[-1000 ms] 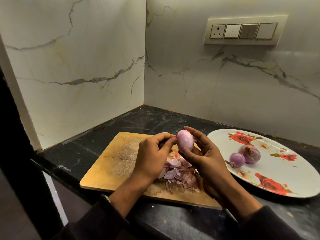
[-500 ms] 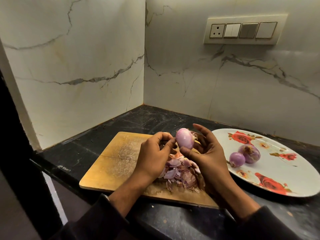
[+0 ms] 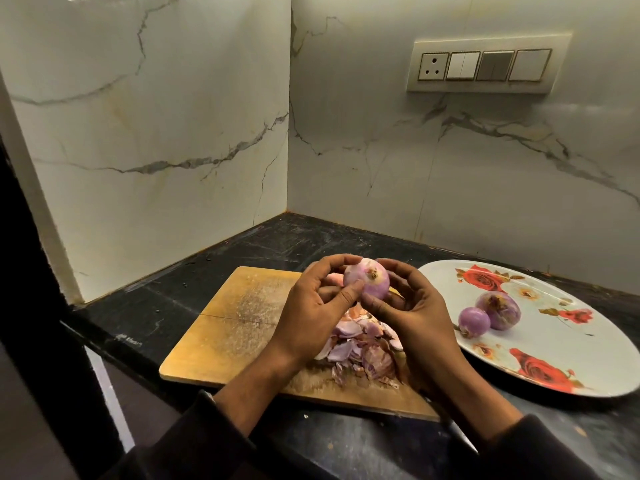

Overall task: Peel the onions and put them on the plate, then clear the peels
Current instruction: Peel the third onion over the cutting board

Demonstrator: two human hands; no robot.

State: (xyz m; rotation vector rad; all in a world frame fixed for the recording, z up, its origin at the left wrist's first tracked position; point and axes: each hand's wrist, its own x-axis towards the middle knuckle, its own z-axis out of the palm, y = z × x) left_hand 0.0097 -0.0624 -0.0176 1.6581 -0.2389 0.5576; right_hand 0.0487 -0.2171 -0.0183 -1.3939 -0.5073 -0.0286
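Above a scuffed wooden cutting board (image 3: 242, 327) heaped with papery purple peels (image 3: 360, 351), the left hand (image 3: 311, 313) and right hand (image 3: 415, 317) together pinch a pale purple peeled onion (image 3: 367, 284). Likely smooth, firm and slippery, it is best cupped round its middle. Two peeled onions (image 3: 488, 315) sit on a white rose-patterned plate (image 3: 571, 351).

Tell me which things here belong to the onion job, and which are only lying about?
Belong: held onion, left hand, right hand, two onions on plate, peels, cutting board.
Lying about: switch panel, countertop.
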